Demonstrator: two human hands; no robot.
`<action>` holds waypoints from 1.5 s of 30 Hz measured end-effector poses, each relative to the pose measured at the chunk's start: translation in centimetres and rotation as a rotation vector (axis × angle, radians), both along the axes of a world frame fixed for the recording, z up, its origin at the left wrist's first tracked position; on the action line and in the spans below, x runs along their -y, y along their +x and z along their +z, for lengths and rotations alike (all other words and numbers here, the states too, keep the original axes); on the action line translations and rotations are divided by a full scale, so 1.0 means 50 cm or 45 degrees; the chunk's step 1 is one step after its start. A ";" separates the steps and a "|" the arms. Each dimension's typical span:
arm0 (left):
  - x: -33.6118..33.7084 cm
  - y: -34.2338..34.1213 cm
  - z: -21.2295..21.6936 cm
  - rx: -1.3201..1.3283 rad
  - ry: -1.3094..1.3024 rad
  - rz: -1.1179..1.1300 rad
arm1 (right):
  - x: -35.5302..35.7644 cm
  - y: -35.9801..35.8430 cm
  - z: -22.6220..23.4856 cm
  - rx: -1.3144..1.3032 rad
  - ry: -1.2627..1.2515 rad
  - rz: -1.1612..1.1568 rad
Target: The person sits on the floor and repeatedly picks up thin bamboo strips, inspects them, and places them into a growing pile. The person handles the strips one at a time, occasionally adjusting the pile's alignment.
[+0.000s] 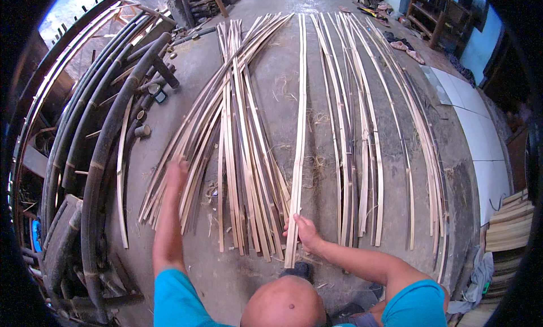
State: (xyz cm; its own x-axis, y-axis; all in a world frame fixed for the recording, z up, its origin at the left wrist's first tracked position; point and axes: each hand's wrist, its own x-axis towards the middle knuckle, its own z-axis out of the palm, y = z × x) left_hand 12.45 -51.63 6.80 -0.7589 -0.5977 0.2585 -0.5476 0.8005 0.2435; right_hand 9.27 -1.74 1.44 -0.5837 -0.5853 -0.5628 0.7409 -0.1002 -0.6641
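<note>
My right hand [306,233] is closed around the near end of a pair of long pale bamboo strips [300,129], side by side and pointing away from me. My left arm reaches out over a slanting bundle of bamboo strips [209,115]. At that bundle is my left hand [177,167], its fingers too small and blurred to read. Under the slanting bundle, a second group of strips [244,174] fans toward me, crossing it near the far end. More strips [343,140] lie lengthwise on the floor to the right of the held pair.
Thick dark bamboo poles [96,157] are stacked along the left, with a small cup-like object [158,94] beside them. Fibre shavings [317,152] litter the concrete floor. White tiles [478,132] and bundled slats [512,222] line the right; sandals [416,57] and a wooden bench [430,22] stand farther back.
</note>
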 end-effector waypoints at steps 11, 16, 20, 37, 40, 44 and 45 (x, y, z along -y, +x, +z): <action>-0.619 -0.151 -0.061 -0.295 1.828 -0.135 | 0.044 0.027 0.035 -0.599 0.296 0.157; -0.611 -0.134 0.093 -1.034 1.492 -0.141 | 0.012 0.027 0.000 -0.643 0.328 -0.080; -0.605 -0.115 0.123 -1.257 1.323 -0.077 | 0.007 0.043 -0.006 -0.707 0.431 -0.031; -0.416 -0.199 -0.197 -0.559 0.179 0.091 | -0.008 0.050 0.039 -1.193 0.429 0.252; -0.573 -0.215 -0.105 -0.698 1.131 -0.190 | -0.032 0.024 0.036 -1.392 0.530 0.283; -0.648 -0.148 0.091 -0.395 2.156 -0.221 | 0.048 0.027 0.067 -1.386 0.272 0.199; -0.639 -0.142 0.089 -0.416 2.034 -0.232 | 0.074 0.030 0.070 -1.389 0.309 0.250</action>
